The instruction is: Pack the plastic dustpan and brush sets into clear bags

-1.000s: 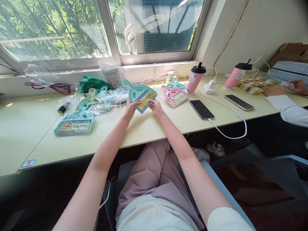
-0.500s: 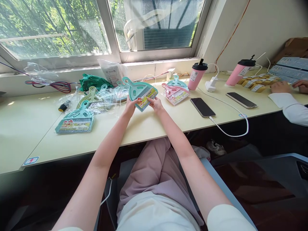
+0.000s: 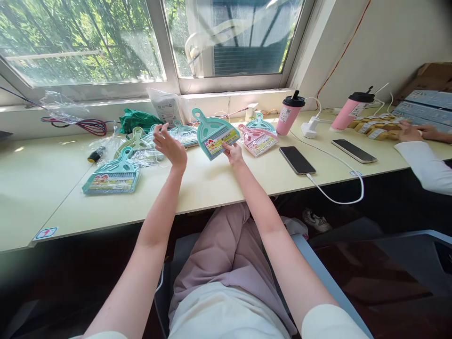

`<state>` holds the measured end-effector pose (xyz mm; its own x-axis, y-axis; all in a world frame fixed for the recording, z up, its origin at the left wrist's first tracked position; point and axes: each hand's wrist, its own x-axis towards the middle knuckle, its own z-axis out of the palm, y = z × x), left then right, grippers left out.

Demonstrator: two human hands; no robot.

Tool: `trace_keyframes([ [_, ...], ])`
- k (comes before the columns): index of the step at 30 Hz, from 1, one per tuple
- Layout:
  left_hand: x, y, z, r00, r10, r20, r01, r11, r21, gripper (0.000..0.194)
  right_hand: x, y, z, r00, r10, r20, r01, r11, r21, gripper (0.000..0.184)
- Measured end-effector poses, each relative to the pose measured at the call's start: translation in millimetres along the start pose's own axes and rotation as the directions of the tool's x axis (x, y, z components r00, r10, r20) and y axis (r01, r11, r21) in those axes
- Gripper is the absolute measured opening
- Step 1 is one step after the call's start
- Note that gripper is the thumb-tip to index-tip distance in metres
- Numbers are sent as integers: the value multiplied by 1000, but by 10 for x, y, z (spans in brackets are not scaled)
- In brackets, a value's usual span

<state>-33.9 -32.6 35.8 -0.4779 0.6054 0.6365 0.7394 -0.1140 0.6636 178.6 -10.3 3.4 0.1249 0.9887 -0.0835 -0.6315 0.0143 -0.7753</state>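
My right hand (image 3: 233,153) grips a teal dustpan and brush set (image 3: 214,134) by its lower right edge, holding it tilted above the table. The set carries a yellow printed label. My left hand (image 3: 171,147) is raised with its fingers apart and holds nothing. Behind that hand are a crumpled clear plastic bag (image 3: 150,157), a green dustpan (image 3: 136,137) and more teal sets (image 3: 183,133). Another teal set (image 3: 115,176) lies to the left. A pink dustpan set (image 3: 259,141) rests right of the held one, with a teal one (image 3: 262,123) behind it.
Two pink cups (image 3: 289,115) with black lids stand at the back right. A black phone (image 3: 297,160) is plugged into a white cable (image 3: 341,201); a second phone (image 3: 354,150) lies beyond. At far right, another person's hands (image 3: 411,132) are at yellow packets (image 3: 376,126).
My left hand has let go of the teal dustpan set and moved left, its fingers opening. The set has shifted slightly right in my right hand.
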Motion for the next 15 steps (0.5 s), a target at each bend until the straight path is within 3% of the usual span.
trace_keyframes([
  [1,47,-81,-34,1000,-15,13,13,990,138,54,7,-5,-9,1000,-5,3,5,1000,5,33],
  [3,96,-247,-53,981,-84,176,22,943,331,60,17,-10,-20,1000,-15,21,14,1000,10,31],
  [5,76,-370,-8,912,-136,388,-46,904,426,66,18,-7,-23,999,-12,48,12,1000,3,31],
  [8,-29,-416,113,776,79,625,-349,880,322,62,9,0,-19,997,2,80,0,999,-33,34],
  [10,-84,-382,174,678,259,688,-502,847,176,64,2,3,-18,996,13,91,-8,998,-56,36],
  [11,-95,-364,191,650,317,690,-536,835,122,66,-1,2,-18,995,20,95,-14,998,-63,36],
  [13,-83,-353,196,668,360,652,-528,846,74,68,-6,-3,-20,995,41,96,-34,997,-75,35],
  [15,-37,-388,175,742,331,583,-447,892,64,67,-11,-13,-20,993,73,88,-65,994,-93,33],
])
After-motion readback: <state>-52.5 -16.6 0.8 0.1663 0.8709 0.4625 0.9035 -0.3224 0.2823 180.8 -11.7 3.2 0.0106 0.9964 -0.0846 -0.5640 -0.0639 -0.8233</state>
